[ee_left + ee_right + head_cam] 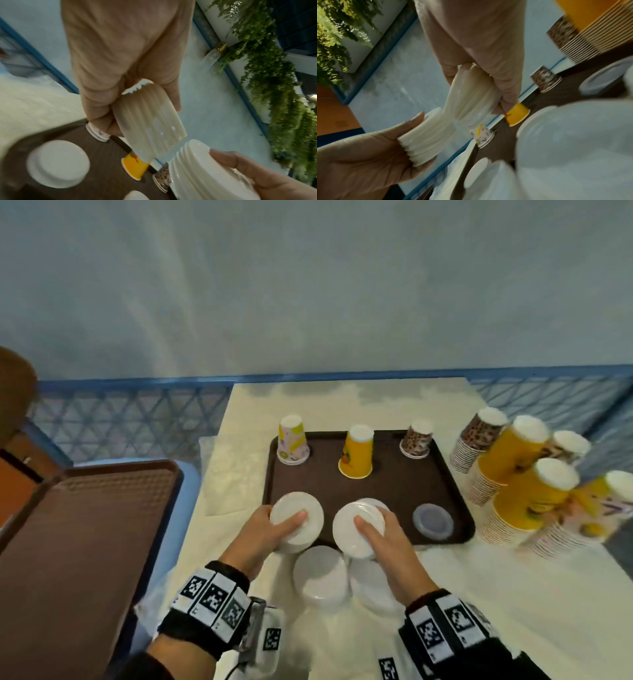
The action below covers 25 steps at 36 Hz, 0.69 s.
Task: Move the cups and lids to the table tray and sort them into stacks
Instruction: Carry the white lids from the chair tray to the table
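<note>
No legible brand or lettering anywhere; only square black-and-white coded markers on the wristbands [212, 597].

Left hand [265, 529]: gripping a stack of white lids [297, 520], thumb across the top lid, fingers curled round the ribbed side, hovering at the near left edge of the dark brown tray [387, 491].

Right hand [387, 534]: gripping a second stack of white lids [358, 527], tilted toward the camera, forefinger lying over the top face, thumb and other fingers wrapping the side, hovering over the tray's near middle.

Sitting on the tray, far row, all upside down: a pale floral paper cup [292, 441] at left, a yellow paper cup [357, 453] in the middle, a brown speckled paper cup [416, 440] at right; each showing more than one rim at the base, exact count not clear. Lying flat in the near right corner of the tray: a translucent lid [433, 522].

Standing on the white-covered table [513, 594], just before the tray's near edge, below the hands: two more white lid stacks [320, 575].

Leaning at the right of the tray, on the table: tall inverted cup stacks [513, 463], yellow, brown speckled and floral.

Lying at far left, apart from the table: a reddish-brown tray [85, 535].
</note>
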Tool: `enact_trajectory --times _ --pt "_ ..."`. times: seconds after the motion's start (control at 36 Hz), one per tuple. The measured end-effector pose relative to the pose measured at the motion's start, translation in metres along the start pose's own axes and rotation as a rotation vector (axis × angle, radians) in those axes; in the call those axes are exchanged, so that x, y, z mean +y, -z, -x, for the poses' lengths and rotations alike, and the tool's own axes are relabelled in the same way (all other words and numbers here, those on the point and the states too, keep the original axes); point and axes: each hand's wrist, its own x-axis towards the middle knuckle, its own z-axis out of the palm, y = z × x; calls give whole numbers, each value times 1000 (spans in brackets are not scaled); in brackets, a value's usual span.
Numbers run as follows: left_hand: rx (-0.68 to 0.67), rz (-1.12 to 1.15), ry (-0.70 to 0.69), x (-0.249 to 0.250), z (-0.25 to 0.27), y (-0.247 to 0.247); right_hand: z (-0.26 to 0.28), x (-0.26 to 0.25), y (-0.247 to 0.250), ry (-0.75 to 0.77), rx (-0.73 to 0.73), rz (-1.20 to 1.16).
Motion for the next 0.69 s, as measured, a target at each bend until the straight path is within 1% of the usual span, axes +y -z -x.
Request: enact_trajectory --times 0.11,0.19,0.28,0.39,0.5,0.53,0.56,0.58,0.69 --pt "-53 -24 -2 11 -17 -48 -1 0 52 21 106 -36" --pt "-100 -26 13 17 -24 -78 4 2 82 25 181 -35" --pt "-165 -37 11 22 -29 -106 8 10 106 9 277 -49" --pt "-272 -57 15 30 -35 -128 21 17 125 -38 347 -49" --pt "-371 -135 -30 32 -44 -155 38 30 152 -112 409 -49" --pt "-428 -169 -28 29 -46 -172 45 43 167 -129 463 -63" --pt "-442 -188 -16 29 -44 -177 45 48 176 -136 480 -68" --pt "-465 -210 -7 29 -41 -193 49 55 194 -147 503 -90" --pt "-535 -304 -49 23 -34 -206 50 71 217 -155 556 -168"
